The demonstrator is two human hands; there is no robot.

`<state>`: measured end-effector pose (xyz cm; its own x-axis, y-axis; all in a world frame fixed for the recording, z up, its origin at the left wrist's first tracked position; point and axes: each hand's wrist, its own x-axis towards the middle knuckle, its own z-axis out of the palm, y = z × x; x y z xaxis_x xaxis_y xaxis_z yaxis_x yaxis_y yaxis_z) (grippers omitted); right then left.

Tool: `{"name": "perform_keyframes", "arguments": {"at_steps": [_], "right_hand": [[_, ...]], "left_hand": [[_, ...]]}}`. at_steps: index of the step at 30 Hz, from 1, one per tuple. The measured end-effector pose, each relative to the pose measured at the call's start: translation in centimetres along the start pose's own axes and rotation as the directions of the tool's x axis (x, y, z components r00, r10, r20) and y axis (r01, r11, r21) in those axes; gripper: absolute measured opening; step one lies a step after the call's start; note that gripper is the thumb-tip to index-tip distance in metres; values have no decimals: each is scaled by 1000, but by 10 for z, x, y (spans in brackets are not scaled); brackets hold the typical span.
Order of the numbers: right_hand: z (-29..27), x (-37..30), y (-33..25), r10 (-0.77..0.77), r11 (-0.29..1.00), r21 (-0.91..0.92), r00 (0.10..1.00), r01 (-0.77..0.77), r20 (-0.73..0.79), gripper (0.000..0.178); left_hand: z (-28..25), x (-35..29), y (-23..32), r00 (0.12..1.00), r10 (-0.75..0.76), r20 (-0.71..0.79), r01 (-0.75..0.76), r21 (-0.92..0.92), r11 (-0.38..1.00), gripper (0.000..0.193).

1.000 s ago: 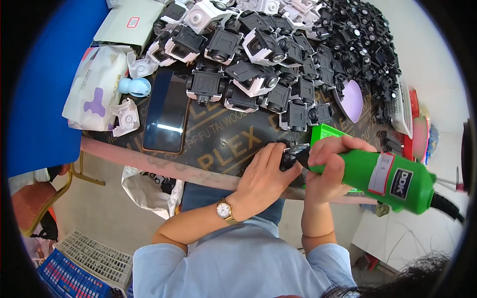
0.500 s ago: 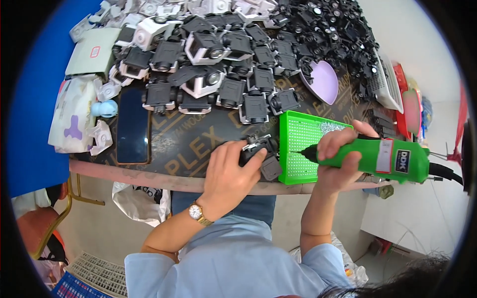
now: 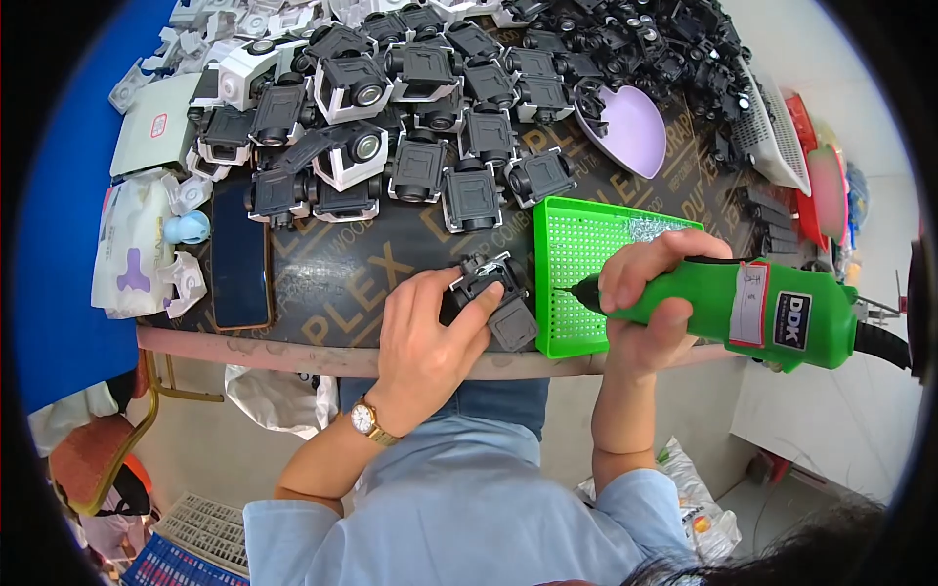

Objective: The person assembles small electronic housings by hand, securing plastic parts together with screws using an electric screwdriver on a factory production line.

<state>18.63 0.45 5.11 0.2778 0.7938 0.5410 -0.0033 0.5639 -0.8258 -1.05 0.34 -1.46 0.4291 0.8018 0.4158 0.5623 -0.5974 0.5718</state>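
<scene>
My left hand rests on the table's near side, its fingers closed round a small black toy car part. A flat dark grey square plate sticks out from the part's lower right, near the tray. My right hand is wrapped round a green electric screwdriver, held almost level with its tip pointing left. Its thin bit hangs over the left half of a bright green perforated tray. Small silver screws are heaped at the tray's far right; whether a screw sits on the bit is too small to tell.
White-and-black toy car pieces crowd the table's far side. Black parts are piled far right, beside a purple heart-shaped dish and a white basket. A phone and a wipes pack lie left.
The whole view has shifted, so most table things appear farther left. Both hands keep their grips, and the screwdriver's bit is still over the tray.
</scene>
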Motion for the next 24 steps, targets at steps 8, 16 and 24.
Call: {"name": "perform_keyframes", "arguments": {"at_steps": [8,16,24], "right_hand": [[4,3,-7,-58,972,-227,997,66,42,63],[39,24,-21,-141,986,105,984,130,107,76],[52,26,-8,14,994,-110,985,4,171,72]], "left_hand": [[0,-3,-2,1000,18,-16,-18,-10,1000,51],[2,-4,-6,998,57,-4,-57,3,998,57],[-1,-3,-6,1000,29,-8,-29,-12,1000,50]]}}
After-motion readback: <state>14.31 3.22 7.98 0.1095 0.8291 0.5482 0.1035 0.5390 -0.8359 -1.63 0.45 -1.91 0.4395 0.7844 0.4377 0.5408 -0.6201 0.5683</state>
